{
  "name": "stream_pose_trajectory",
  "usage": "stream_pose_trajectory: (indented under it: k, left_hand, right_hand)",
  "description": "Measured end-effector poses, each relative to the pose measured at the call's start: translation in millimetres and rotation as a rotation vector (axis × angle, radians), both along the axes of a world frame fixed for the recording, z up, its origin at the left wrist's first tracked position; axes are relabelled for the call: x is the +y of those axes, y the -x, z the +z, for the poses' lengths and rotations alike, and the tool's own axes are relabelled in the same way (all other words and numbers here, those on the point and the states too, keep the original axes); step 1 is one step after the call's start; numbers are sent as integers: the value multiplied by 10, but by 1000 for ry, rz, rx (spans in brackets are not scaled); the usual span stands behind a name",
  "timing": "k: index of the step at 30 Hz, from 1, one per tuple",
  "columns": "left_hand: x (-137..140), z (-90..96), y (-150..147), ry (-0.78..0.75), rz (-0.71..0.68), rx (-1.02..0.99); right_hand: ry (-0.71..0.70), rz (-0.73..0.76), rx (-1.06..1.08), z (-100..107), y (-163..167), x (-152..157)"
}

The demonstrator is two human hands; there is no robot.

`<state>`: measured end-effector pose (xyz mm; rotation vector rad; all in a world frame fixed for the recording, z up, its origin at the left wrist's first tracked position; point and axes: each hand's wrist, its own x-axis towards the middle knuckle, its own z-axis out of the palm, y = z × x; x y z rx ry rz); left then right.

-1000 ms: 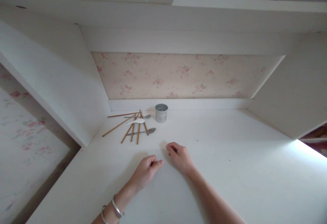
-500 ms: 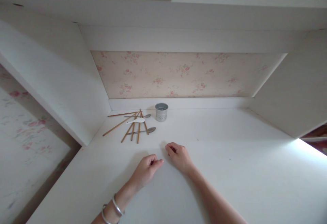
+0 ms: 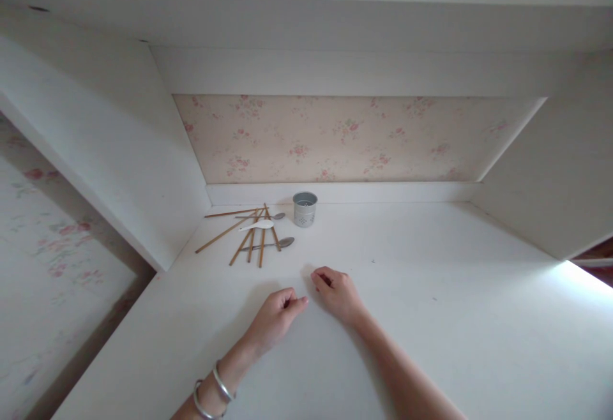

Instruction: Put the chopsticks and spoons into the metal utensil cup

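My left hand [image 3: 276, 315] rests on the white desk surface [image 3: 479, 343], its fingers curled in and nothing in them. Just to its right lies my right hand [image 3: 338, 292], loosely closed and also holding nothing. Beyond them, to the left, several wooden chopsticks [image 3: 218, 239] are spread in a loose heap. A white spoon [image 3: 261, 225] lies on top of them. Two metal spoons are among the sticks, one nearer [image 3: 286, 242] and one farther back [image 3: 279, 216]. Right of the heap a grey metal holder [image 3: 305, 211] with small holes stands upright.
A white side panel [image 3: 119, 152] closes off the left, another [image 3: 550, 165] the right. Floral wallpaper [image 3: 345, 139] covers the back above a white ledge. Overhead runs a white shelf [image 3: 431, 21], with plastic-wrapped things on it at the top edge.
The view has shifted very slightly. Both hands and the things on the desk stay where they were.
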<state>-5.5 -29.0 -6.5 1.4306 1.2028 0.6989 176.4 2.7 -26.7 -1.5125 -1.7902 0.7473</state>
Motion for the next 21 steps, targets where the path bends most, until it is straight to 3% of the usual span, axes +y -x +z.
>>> stream_pose_trajectory:
  k: [21]
  left_hand:
    - [8,0,-4,-11,-3,5]
  right_hand:
    - [-28,3,-50,8,8,-1]
